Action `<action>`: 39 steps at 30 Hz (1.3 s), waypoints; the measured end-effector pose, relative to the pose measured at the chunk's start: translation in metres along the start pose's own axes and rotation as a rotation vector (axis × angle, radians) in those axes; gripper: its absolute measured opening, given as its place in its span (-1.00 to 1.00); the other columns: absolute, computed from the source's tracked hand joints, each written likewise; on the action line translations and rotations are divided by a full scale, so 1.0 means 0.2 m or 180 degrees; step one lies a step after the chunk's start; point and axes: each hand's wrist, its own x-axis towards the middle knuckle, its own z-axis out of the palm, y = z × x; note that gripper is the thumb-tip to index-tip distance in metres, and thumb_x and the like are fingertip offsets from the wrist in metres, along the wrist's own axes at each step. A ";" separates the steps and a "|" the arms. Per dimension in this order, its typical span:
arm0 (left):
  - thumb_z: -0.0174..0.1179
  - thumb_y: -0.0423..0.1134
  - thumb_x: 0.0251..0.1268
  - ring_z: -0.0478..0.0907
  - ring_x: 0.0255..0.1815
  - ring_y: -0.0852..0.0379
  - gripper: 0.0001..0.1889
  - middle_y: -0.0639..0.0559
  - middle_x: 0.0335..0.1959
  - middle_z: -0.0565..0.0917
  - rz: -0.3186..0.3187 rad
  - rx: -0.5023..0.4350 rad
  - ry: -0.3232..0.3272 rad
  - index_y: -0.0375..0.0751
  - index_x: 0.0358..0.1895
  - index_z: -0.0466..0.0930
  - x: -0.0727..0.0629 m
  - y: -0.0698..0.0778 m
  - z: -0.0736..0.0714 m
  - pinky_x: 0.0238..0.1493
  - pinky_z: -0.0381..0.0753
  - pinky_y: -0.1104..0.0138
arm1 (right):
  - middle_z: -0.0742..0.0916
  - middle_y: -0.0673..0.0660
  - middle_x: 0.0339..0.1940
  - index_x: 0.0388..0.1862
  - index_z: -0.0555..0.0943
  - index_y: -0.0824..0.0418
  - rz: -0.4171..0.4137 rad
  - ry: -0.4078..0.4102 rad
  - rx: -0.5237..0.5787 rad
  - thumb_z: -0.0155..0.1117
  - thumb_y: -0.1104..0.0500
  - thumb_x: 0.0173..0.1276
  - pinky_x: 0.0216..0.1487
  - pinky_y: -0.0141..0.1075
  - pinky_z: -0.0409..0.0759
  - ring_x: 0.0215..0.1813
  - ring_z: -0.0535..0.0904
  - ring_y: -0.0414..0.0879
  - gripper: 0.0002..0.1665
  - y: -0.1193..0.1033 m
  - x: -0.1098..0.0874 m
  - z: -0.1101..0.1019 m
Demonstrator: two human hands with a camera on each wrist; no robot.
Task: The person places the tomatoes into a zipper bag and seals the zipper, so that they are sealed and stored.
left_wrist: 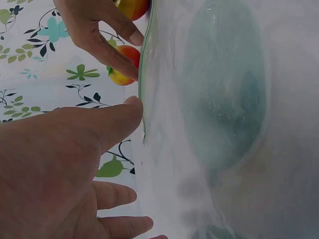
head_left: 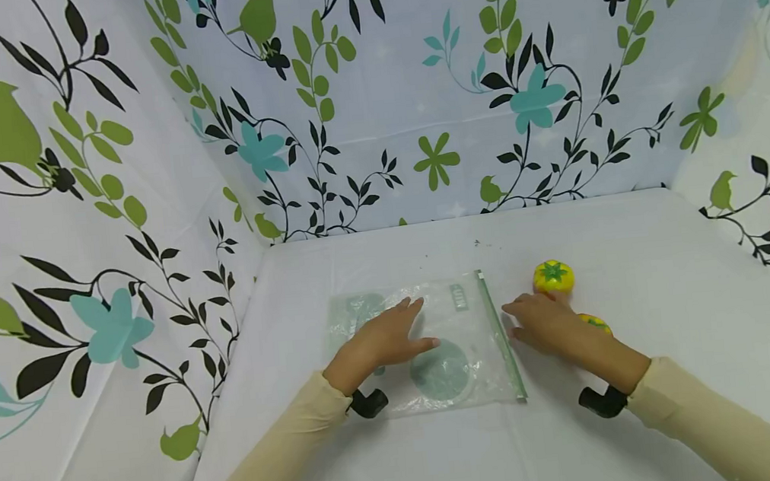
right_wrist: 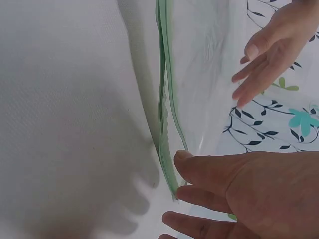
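A patterned cloth (head_left: 381, 118) with birds, leaves and flowers surrounds a white table (head_left: 446, 464), cut off by the frame's lower edge. One clear bag (head_left: 478, 324) lies flat at the table's centre, its single green-edged mouth (head_left: 504, 341) at the bag's 3 o'clock; its 9 o'clock side is partly hidden under the left hand (head_left: 383, 338) and hard to make out against the white. Two round yellow-and-red fruits sit beyond the mouth: one (head_left: 554, 273) at the bag's 2 o'clock, its base covered by the right hand (head_left: 547, 324), the other (head_left: 596, 321) at 3 o'clock, mostly hidden behind that wrist. Both hands grasp nothing, fingers extended; whether either touches the bag, I cannot tell.
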 end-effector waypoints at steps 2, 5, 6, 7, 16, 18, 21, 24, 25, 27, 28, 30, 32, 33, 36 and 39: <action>0.20 0.31 0.47 0.17 0.69 -0.16 -0.05 -0.20 0.72 0.13 0.0018 0.0015 -0.0015 -0.12 0.72 0.07 0.02 0.01 0.02 0.58 0.29 -0.08 | 0.72 0.30 0.26 0.35 0.65 0.24 -0.0002 -0.0028 0.0024 0.47 0.09 0.43 0.32 0.42 0.36 0.33 0.60 0.27 -0.44 0.00 0.00 0.00; 0.20 0.30 0.48 0.18 0.69 -0.13 -0.07 -0.19 0.71 0.14 0.0034 0.0004 -0.0074 -0.11 0.71 0.09 0.03 0.02 0.04 0.59 0.29 -0.05 | 0.72 0.30 0.26 0.34 0.66 0.23 -0.0022 -0.0045 0.0029 0.48 0.09 0.43 0.32 0.43 0.37 0.33 0.60 0.27 -0.45 -0.01 0.00 0.00; 0.20 0.28 0.49 0.18 0.69 -0.13 -0.08 -0.19 0.71 0.14 0.0042 -0.0002 -0.0095 -0.11 0.71 0.10 0.04 0.02 0.05 0.59 0.29 -0.04 | 0.72 0.30 0.27 0.34 0.66 0.23 -0.0028 -0.0050 0.0022 0.48 0.09 0.43 0.31 0.42 0.37 0.33 0.60 0.27 -0.45 -0.01 0.00 0.00; 0.20 0.27 0.49 0.18 0.69 -0.12 -0.09 -0.19 0.71 0.14 0.0054 -0.0014 -0.0116 -0.10 0.71 0.11 0.05 0.03 0.05 0.59 0.29 -0.04 | 0.72 0.30 0.26 0.33 0.67 0.23 -0.0038 -0.0047 0.0018 0.48 0.09 0.42 0.31 0.42 0.38 0.33 0.60 0.27 -0.45 -0.01 0.00 0.01; 0.14 0.26 0.55 0.15 0.71 -0.07 -0.12 -0.17 0.71 0.15 0.0153 0.0170 -0.0164 -0.15 0.71 0.10 0.13 0.14 0.13 0.63 0.24 0.08 | 0.68 0.37 0.34 0.28 0.70 0.18 -0.0181 0.0012 -0.0037 0.47 0.10 0.42 0.32 0.44 0.42 0.40 0.55 0.33 -0.52 -0.02 0.00 0.02; 0.13 0.29 0.54 0.19 0.69 -0.07 -0.10 -0.18 0.71 0.17 0.0155 0.0224 -0.0149 -0.18 0.70 0.11 0.15 0.17 0.14 0.61 0.28 0.10 | 0.65 0.39 0.37 0.28 0.70 0.18 -0.0205 -0.0010 -0.0056 0.48 0.09 0.42 0.32 0.46 0.40 0.42 0.53 0.36 -0.52 -0.03 0.00 0.02; 0.10 0.35 0.52 0.24 0.66 -0.09 -0.07 -0.22 0.69 0.20 0.0114 0.0306 -0.0080 -0.21 0.69 0.13 0.18 0.21 0.16 0.57 0.35 0.08 | 0.62 0.41 0.41 0.28 0.70 0.17 -0.0222 -0.0057 -0.0089 0.49 0.09 0.41 0.34 0.47 0.39 0.45 0.49 0.38 -0.51 -0.03 -0.01 0.01; 0.07 0.43 0.47 0.29 0.64 -0.16 -0.01 -0.27 0.67 0.23 -0.0027 0.0316 -0.0021 -0.23 0.68 0.14 0.21 0.25 0.18 0.52 0.42 0.03 | 0.59 0.41 0.44 0.30 0.69 0.18 -0.0231 -0.0133 -0.0115 0.50 0.07 0.40 0.35 0.49 0.36 0.48 0.46 0.40 -0.47 -0.03 0.00 0.01; 0.07 0.46 0.45 0.30 0.63 -0.19 0.01 -0.28 0.66 0.23 -0.0086 0.0322 -0.0007 -0.24 0.68 0.15 0.22 0.26 0.18 0.50 0.44 0.01 | 0.57 0.41 0.46 0.32 0.68 0.18 -0.0225 -0.0174 -0.0093 0.50 0.06 0.39 0.36 0.51 0.34 0.49 0.43 0.41 -0.44 -0.03 0.00 0.01; 0.07 0.50 0.41 0.31 0.61 -0.23 0.05 -0.30 0.65 0.25 -0.0202 0.0328 0.0002 -0.27 0.67 0.16 0.23 0.29 0.18 0.47 0.48 -0.02 | 0.53 0.41 0.50 0.37 0.65 0.19 -0.0193 -0.0275 -0.0041 0.52 0.03 0.38 0.38 0.54 0.27 0.53 0.38 0.43 -0.37 -0.03 0.01 0.01; 0.07 0.51 0.40 0.31 0.61 -0.24 0.07 -0.31 0.64 0.26 -0.0238 0.0322 0.0004 -0.29 0.66 0.17 0.23 0.31 0.18 0.47 0.48 -0.02 | 0.51 0.41 0.52 0.40 0.63 0.19 -0.0180 -0.0323 -0.0015 0.53 0.02 0.37 0.39 0.56 0.24 0.54 0.35 0.45 -0.34 -0.03 0.01 0.01; 0.08 0.53 0.37 0.33 0.59 -0.26 0.09 -0.32 0.62 0.29 -0.0287 0.0349 0.0014 -0.34 0.63 0.21 0.23 0.34 0.17 0.44 0.50 -0.02 | 0.47 0.42 0.55 0.43 0.60 0.20 -0.0151 -0.0403 0.0042 0.54 -0.01 0.35 0.41 0.58 0.16 0.57 0.29 0.47 -0.28 -0.02 0.01 0.01; 0.07 0.56 0.34 0.35 0.57 -0.28 0.12 -0.33 0.59 0.34 -0.0334 0.0363 0.0018 -0.38 0.60 0.25 0.23 0.36 0.17 0.42 0.52 -0.02 | 0.45 0.42 0.57 0.45 0.58 0.21 -0.0140 -0.0444 0.0074 0.54 -0.02 0.35 0.42 0.59 0.13 0.59 0.26 0.48 -0.25 -0.02 0.01 0.02; 0.06 0.58 0.33 0.35 0.57 -0.29 0.14 -0.33 0.57 0.36 -0.0358 0.0360 0.0020 -0.39 0.59 0.26 0.24 0.37 0.17 0.42 0.53 -0.02 | 0.43 0.42 0.58 0.47 0.57 0.22 -0.0125 -0.0462 0.0098 0.54 -0.02 0.35 0.43 0.59 0.10 0.60 0.24 0.48 -0.24 -0.02 0.01 0.02; 0.03 0.65 0.26 0.36 0.55 -0.33 0.20 -0.37 0.53 0.39 -0.0433 0.0349 0.0039 -0.43 0.57 0.28 0.25 0.40 0.18 0.39 0.55 -0.01 | 0.40 0.43 0.60 0.49 0.53 0.25 -0.0116 -0.0496 0.0137 0.53 0.00 0.35 0.44 0.59 0.06 0.62 0.20 0.49 -0.21 -0.02 0.01 0.03; 0.00 0.69 0.21 0.33 0.57 -0.36 0.27 -0.41 0.54 0.36 -0.0515 0.0352 0.0056 -0.46 0.58 0.25 0.27 0.42 0.20 0.41 0.54 0.01 | 0.39 0.44 0.61 0.50 0.51 0.29 -0.0101 -0.0525 0.0157 0.53 0.02 0.35 0.45 0.59 0.04 0.63 0.18 0.49 -0.18 -0.02 0.00 0.04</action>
